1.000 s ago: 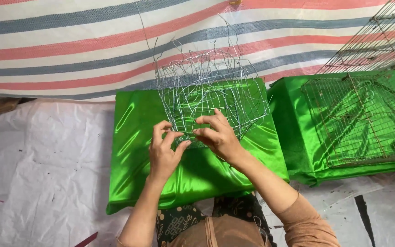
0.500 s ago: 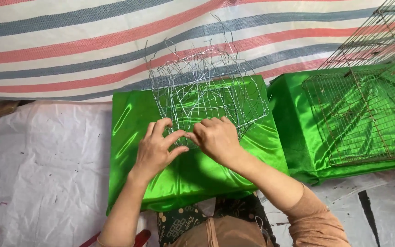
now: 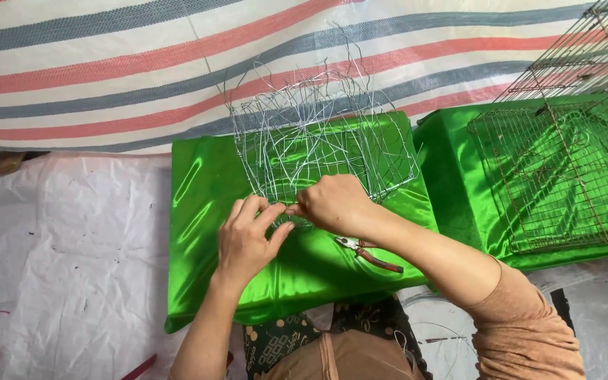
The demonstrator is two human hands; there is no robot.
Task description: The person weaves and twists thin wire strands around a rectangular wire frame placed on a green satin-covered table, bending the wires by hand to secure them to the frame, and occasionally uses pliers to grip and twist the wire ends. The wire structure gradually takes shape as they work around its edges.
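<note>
Bright, even daylight, soft shadows under the hands (image 3: 286, 225), sheen on the green cloth (image 3: 205, 211) (strongest at its left folds), frame sharp throughout.

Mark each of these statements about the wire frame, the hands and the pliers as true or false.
1. Both hands meet at the near edge of the wire frame. True: the left hand and right hand pinch the wire there.
2. The right hand grips the pliers. False: they lie on the green cushion, beside the right forearm.
3. The wire frame rests on a green cushion. True.
4. The finished wire cage stands on the white sheet. False: it sits on a second green cushion at the right.
5. The backdrop is a plain blue cloth. False: it is a striped tarp.
</note>
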